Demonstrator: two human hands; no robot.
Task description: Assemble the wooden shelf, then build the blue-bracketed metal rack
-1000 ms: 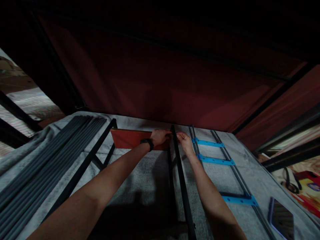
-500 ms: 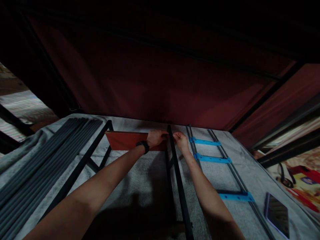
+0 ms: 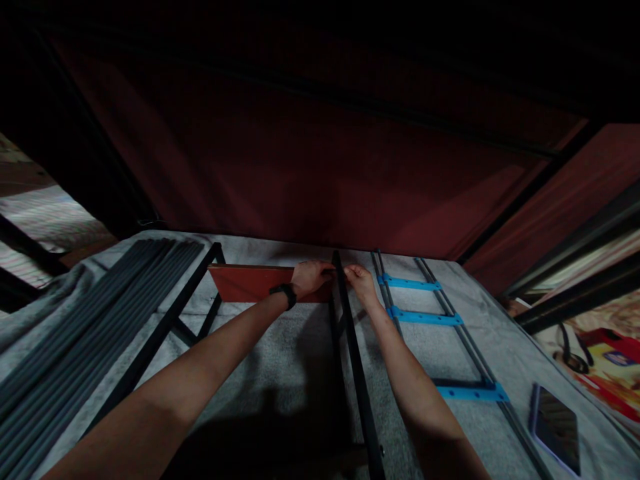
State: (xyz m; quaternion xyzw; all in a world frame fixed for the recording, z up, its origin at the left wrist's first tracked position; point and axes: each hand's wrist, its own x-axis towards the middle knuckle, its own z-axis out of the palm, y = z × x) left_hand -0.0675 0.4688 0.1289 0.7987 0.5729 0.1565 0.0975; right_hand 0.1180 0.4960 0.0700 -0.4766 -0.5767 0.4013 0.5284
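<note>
A black metal frame (image 3: 354,347) stands on a grey cloth, with a reddish-brown board (image 3: 250,283) set between its two side bars at the far end. My left hand (image 3: 311,277), with a dark band on the wrist, is closed at the board's right end, fingertips against the inner side of the right bar. On the outer side of that same bar, my right hand (image 3: 361,280) has its fingers pinched together close to the metal. Whatever is between those fingers is too small to make out.
Several grey tubes (image 3: 100,333) lie side by side on the left. Thin rods joined by blue plastic crosspieces (image 3: 427,319) lie on the right, and a phone (image 3: 555,427) rests near the front right. A dark red fabric wall (image 3: 310,167) closes off the back.
Both hands keep their places at the right bar, with only slight finger movement. The view has shifted a tiny amount.
</note>
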